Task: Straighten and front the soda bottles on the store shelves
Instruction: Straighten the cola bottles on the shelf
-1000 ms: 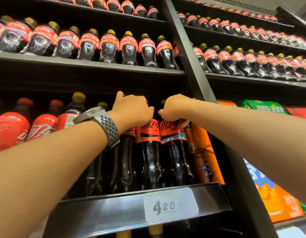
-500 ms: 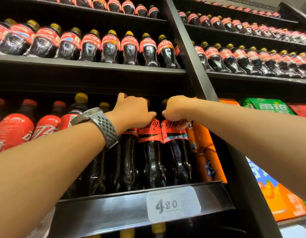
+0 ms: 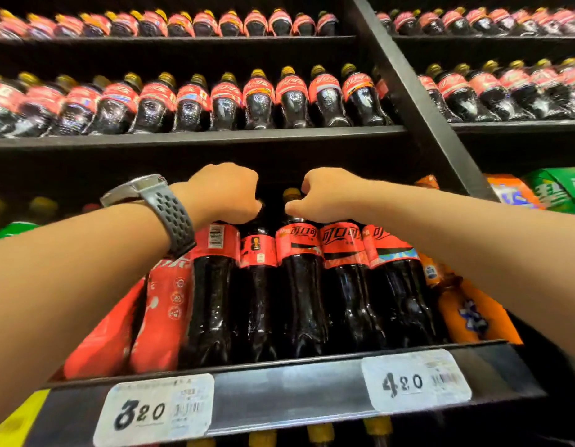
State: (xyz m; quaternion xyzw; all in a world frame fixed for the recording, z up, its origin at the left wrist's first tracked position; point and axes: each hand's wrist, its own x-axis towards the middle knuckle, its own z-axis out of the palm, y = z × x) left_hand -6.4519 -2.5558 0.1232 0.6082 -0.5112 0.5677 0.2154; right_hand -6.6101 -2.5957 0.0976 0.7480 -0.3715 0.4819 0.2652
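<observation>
- Cola bottles [image 3: 347, 295] stood upright at frame centre, on the lower shelf [image 3: 279, 395] behind the price tags [image 3: 415, 382].
- Left hand [image 3: 224, 191] was clenched over the bottle tops; whether it grasped one could not be told.
- Right hand [image 3: 324, 195], just beside it, grasped the neck of the yellow-capped bottle [image 3: 299, 291].

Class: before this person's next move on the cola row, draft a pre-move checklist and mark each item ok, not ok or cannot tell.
1. Right hand grips yellow-capped bottle at its neck: ok.
2. Left hand holds a bottle: cannot tell, tops hidden.
3. Barcode bottle shows its logo: not ok.
4. Set-back bottle level with its neighbours: not ok.
5. Logo bottle, right of the gripped one, faces out: ok.
</observation>
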